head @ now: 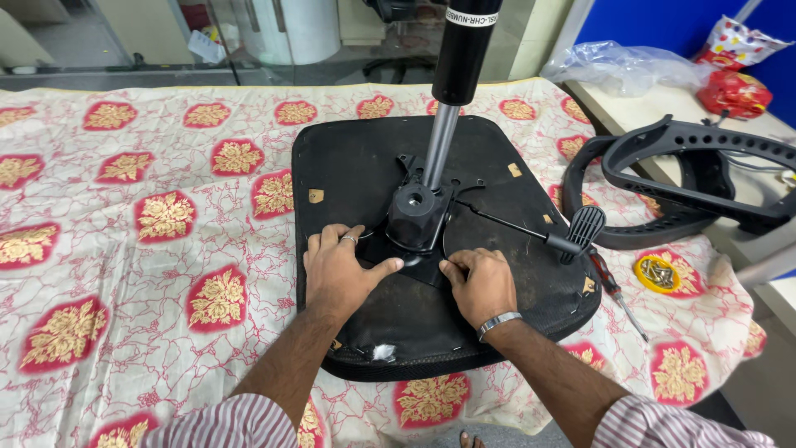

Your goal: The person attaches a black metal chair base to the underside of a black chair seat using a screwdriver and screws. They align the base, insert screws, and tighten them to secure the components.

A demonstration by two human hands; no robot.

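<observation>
Left hand [338, 270] and right hand [481, 282], both open, press flat on the metal plate [414, 217] of the upturned chair seat [365, 166]: likely heavy and stiff, best gripped by the seat edges.

Floral cloth [124, 249] as base; right of it: black armrests [696, 178], screwdriver [618, 294], yellow lid of screws [659, 274], red bags [734, 70]

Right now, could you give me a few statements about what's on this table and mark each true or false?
1. Both hands, left hand and right hand, rest on the black seat base. True.
2. The seat base lies on bare wood. False: it lies on a floral cloth.
3. A screwdriver lies right of the seat base. True.
4. The right hand holds the screwdriver. False: the screwdriver lies apart on the cloth.
5. The lid of screws is yellow. True.
</observation>
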